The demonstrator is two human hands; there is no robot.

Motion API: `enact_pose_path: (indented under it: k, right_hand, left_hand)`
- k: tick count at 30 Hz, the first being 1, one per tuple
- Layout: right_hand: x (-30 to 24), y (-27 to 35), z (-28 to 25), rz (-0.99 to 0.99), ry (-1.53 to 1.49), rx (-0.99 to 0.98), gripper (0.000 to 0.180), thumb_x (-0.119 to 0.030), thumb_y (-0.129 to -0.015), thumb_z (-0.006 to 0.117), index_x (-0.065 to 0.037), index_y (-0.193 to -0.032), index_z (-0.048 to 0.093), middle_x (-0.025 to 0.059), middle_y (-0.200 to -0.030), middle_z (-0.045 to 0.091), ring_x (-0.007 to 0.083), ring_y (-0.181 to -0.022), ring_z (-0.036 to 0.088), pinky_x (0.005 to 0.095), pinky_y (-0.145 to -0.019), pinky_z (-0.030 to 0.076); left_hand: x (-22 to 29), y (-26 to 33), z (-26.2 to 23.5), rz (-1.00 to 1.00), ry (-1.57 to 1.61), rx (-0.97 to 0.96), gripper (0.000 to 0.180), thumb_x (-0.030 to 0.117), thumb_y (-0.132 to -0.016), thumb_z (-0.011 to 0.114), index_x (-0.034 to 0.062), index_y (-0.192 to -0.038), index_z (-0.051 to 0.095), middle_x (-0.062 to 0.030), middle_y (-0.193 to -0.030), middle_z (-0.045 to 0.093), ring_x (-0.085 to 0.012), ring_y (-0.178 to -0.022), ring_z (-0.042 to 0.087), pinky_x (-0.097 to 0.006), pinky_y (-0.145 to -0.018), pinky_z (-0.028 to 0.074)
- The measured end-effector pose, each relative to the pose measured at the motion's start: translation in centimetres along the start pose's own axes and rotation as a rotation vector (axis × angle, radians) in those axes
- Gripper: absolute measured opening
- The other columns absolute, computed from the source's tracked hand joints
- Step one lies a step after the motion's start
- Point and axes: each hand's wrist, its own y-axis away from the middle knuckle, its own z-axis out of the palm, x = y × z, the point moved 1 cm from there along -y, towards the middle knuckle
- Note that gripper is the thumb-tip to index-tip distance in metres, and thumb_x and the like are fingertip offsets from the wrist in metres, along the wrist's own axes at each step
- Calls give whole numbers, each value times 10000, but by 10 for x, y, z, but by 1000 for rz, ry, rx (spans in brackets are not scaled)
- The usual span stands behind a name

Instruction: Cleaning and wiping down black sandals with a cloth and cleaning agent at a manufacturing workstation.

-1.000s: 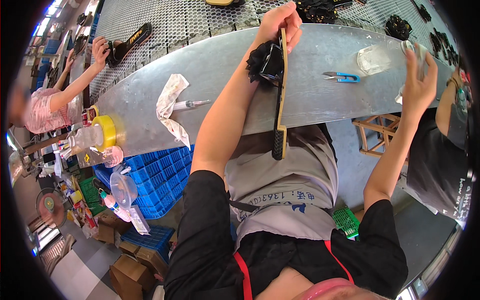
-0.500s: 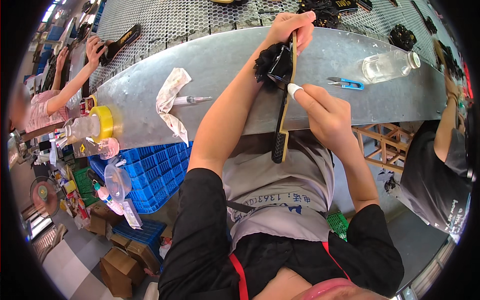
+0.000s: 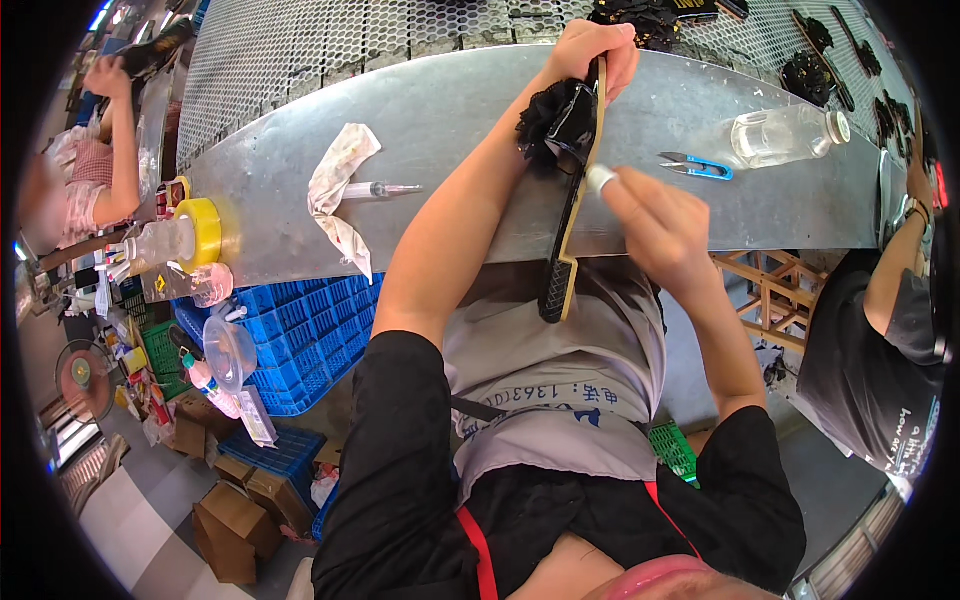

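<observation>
My left hand (image 3: pixel 592 58) is closed round the far end of a black slide sandal (image 3: pixel 568 225) with a tan sole edge. On its strap sits a black fabric flower (image 3: pixel 543 128), close against my left forearm. The sandal's heel end hangs over the table's near edge, above my apron. My right hand (image 3: pixel 668 228) is just right of the sole edge, fingers curled and somewhat blurred. A white covering (image 3: pixel 599 179) wraps one fingertip, close to the sole; whether those fingers grip anything else is hidden.
On the metal table (image 3: pixel 460 100) lie blue thread snips (image 3: pixel 697 166), a clear bottle (image 3: pixel 785 136), a white cloth (image 3: pixel 342 195) and a syringe (image 3: pixel 380 190). Yellow tape (image 3: pixel 207 234) stands at left. Beyond runs a mesh conveyor (image 3: pixel 330 60) with more sandals. Co-workers are at both sides.
My right hand has drawn slightly right, its covered fingertip moving off the sandal's edge. The sandal has shifted a little. At left, the co-worker's hand and black shoe have moved away.
</observation>
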Motion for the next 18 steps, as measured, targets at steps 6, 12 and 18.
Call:
enact_pose_path:
  k: [6, 12, 18]
  right_hand:
    - [9, 7, 0, 25, 48, -83, 378, 5, -713, 697, -25, -1088, 732, 70, -999, 715, 191, -715, 698, 315, -613, 551]
    - [-4, -3, -13, 26, -60, 1, 393, 55, -696, 708, -2, -1084, 728, 89, -1011, 723, 230, -747, 713, 343, -618, 561]
    - [-10, 5, -8, 243, -253, -28, 308, 71, -832, 709, -29, -1123, 716, 112, -1050, 724, 266, -758, 715, 351, -629, 559]
  left_hand:
    - [-6, 0, 7, -40, -34, -5, 599, 343, -1046, 484, 68, -517, 440, -84, -539, 464, -172, -440, 464, -308, -437, 358]
    - [0, -2, 5, -32, -73, -34, 589, 322, -1039, 479, 66, -510, 439, -81, -526, 452, -167, -435, 450, -311, -440, 350]
    - [-7, -4, 6, -12, -100, 13, 576, 292, -1047, 461, 62, -519, 448, -88, -520, 459, -175, -430, 453, -314, -443, 356]
